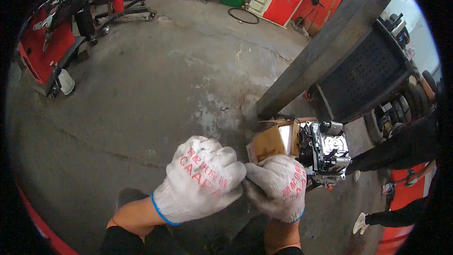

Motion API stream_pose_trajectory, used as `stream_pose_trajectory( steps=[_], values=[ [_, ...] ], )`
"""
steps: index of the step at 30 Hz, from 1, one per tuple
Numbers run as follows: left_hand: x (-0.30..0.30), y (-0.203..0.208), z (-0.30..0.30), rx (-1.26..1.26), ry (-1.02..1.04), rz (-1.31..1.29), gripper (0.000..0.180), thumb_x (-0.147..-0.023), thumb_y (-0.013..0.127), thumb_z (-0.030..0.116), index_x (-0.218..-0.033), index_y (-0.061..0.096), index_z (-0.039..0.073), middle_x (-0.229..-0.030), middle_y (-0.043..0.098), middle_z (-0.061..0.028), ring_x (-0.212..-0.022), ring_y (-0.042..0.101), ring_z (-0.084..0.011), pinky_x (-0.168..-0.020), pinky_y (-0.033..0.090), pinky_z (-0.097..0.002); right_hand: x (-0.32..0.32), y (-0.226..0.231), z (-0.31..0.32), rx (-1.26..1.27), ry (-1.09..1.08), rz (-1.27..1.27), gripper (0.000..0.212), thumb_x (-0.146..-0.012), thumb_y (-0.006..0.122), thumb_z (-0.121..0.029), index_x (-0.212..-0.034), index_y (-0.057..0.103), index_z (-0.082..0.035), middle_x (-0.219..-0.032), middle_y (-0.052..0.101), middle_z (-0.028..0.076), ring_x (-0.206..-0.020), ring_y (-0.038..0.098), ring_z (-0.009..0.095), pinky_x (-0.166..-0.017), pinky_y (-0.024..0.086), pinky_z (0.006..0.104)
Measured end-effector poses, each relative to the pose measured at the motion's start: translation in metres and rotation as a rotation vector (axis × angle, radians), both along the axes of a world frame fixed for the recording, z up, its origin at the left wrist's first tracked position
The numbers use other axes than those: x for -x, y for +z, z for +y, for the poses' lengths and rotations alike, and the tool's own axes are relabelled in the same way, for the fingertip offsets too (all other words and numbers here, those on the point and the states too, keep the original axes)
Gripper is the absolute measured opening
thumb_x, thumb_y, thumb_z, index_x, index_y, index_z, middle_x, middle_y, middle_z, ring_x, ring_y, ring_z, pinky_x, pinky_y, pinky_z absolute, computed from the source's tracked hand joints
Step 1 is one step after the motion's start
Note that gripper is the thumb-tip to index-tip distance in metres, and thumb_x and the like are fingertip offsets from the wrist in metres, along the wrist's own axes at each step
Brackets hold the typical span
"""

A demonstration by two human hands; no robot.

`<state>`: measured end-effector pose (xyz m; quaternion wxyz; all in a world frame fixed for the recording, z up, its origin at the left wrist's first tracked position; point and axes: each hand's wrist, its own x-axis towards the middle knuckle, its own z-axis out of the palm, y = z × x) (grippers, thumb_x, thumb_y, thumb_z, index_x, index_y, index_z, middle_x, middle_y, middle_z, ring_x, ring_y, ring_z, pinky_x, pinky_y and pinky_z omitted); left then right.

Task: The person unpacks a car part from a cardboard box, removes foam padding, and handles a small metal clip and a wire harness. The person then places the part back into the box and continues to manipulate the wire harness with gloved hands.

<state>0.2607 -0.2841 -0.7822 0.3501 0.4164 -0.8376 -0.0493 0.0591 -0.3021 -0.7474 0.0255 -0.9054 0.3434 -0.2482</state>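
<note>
My left hand (200, 179) and my right hand (279, 189) wear white knit work gloves with red print and blue cuff edges. Both are closed and held up in front of me, with thumbs and fingertips meeting between them. Whatever is pinched there, if anything, is hidden by the gloves. Just beyond my right hand stands an open cardboard box (268, 142). Beside it on the right lies a metal vehicle assembly (330, 144) with silver cylinders and black parts; its lower left is partly covered by my right glove.
A thick grey steel post (321, 47) slants up behind the box, next to a dark perforated panel (363, 73). Another person's gloved hand (361, 223) and dark sleeve show at lower right. Tyres (401, 111) are stacked far right. A white spray bottle (66, 82) stands left.
</note>
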Motion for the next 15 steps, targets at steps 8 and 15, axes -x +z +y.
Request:
stream_pose_trajectory(
  steps=[8,15],
  values=[
    [-0.003,-0.013,-0.018,-0.177,-0.187,0.326,0.018,-0.07,0.073,0.015,-0.087,0.068,0.01,-0.082,0.063,-0.0087,-0.081,0.064,-0.0314,-0.073,0.05,-0.0424,0.004,-0.007,-0.006,-0.091,0.058,-0.161,0.025,-0.062,0.077,-0.011,-0.086,0.074,-0.005,-0.072,0.067,0.011,-0.065,0.066,0.031,-0.061,0.052,0.0402],
    [0.003,-0.016,-0.017,-0.156,-0.14,0.369,0.016,-0.068,0.072,0.013,-0.082,0.067,0.008,-0.082,0.064,-0.0093,-0.081,0.064,-0.0321,-0.073,0.051,-0.0422,0.0,-0.009,-0.003,-0.107,0.008,-0.211,0.021,-0.063,0.077,-0.007,-0.084,0.074,-0.004,-0.072,0.067,0.012,-0.064,0.065,0.031,-0.06,0.051,0.0381]
  ],
)
